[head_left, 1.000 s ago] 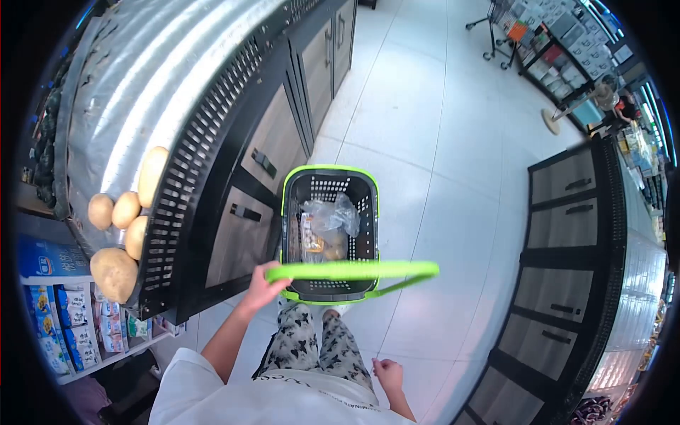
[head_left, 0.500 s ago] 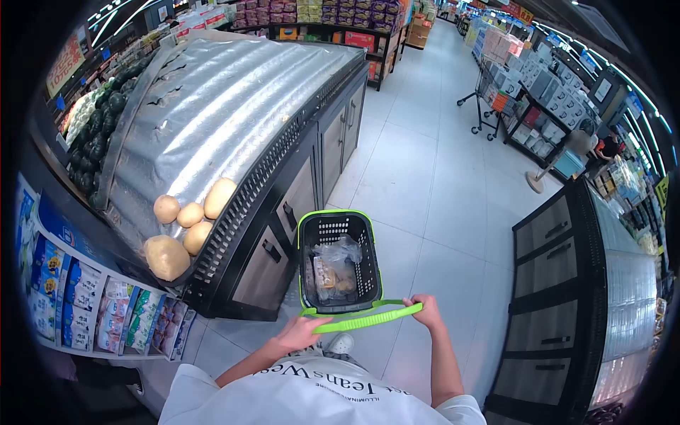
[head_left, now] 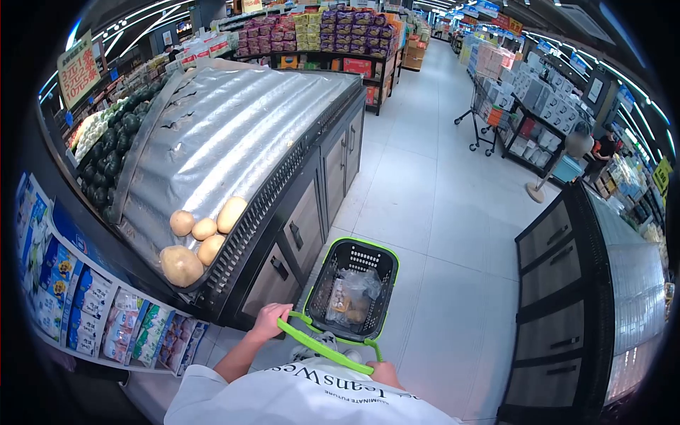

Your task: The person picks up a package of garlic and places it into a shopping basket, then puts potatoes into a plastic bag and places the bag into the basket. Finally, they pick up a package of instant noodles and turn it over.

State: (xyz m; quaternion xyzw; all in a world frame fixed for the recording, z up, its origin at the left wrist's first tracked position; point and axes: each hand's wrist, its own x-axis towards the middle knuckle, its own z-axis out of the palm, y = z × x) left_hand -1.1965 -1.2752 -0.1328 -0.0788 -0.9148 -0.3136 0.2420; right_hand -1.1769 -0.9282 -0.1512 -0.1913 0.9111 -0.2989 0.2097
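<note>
Left hand and right hand grasp the handle, apparently to guide the basket beside the stand's right edge, which calls for level pulling.

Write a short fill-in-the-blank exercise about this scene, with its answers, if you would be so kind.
1. The handle of the basket, held in the left grip, is coloured ____.
2. The potatoes on the silver-covered display number ____.
3. In this view, the potatoes lie to the ____ of the basket.

Missing words: green; five; left.
</note>
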